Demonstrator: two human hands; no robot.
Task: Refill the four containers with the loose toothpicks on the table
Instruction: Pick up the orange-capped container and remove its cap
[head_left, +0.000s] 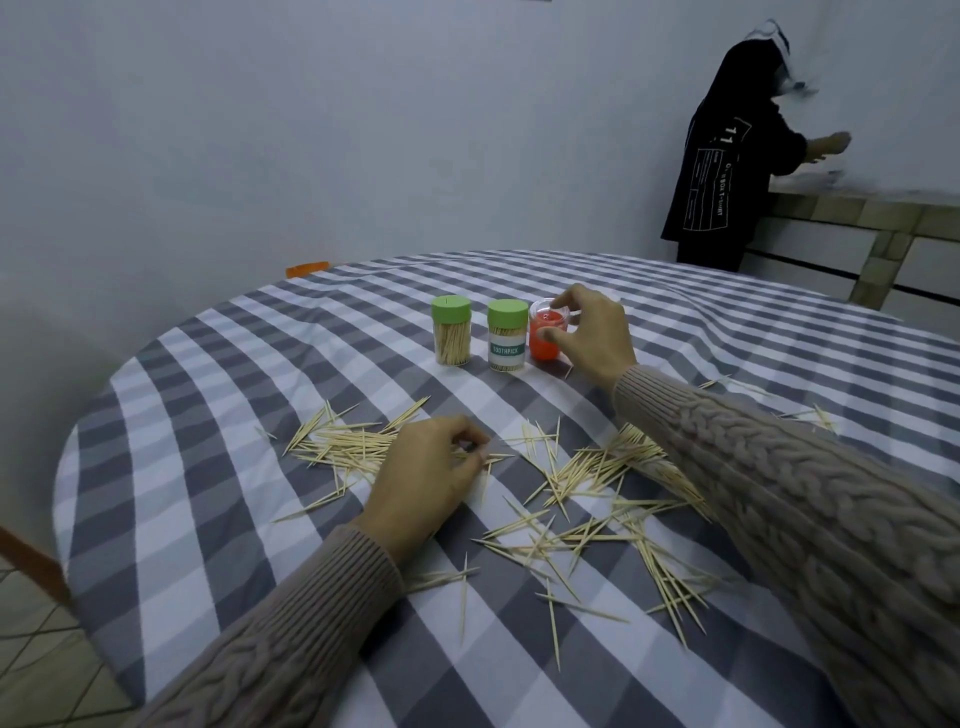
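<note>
Three toothpick containers stand in a row on the checked tablecloth: a green-lidded one (452, 338) full of toothpicks, a green-lidded one with a TOOTHPICK label (506, 335), and a red one (545, 336) with a clear top. My right hand (592, 335) curls round the red container, fingers at its rim and side. Loose toothpicks (587, 499) lie scattered across the cloth in front of me. My left hand (428, 473) rests on the left pile (343, 444) with fingertips pinching some toothpicks. A fourth container is not visible.
The round table (171, 467) has its curved edge at the left, with a wooden chair part (26, 556) beyond it. A person in a black top (727, 156) stands at a counter at the back right. An orange object (307, 269) peeks over the far edge.
</note>
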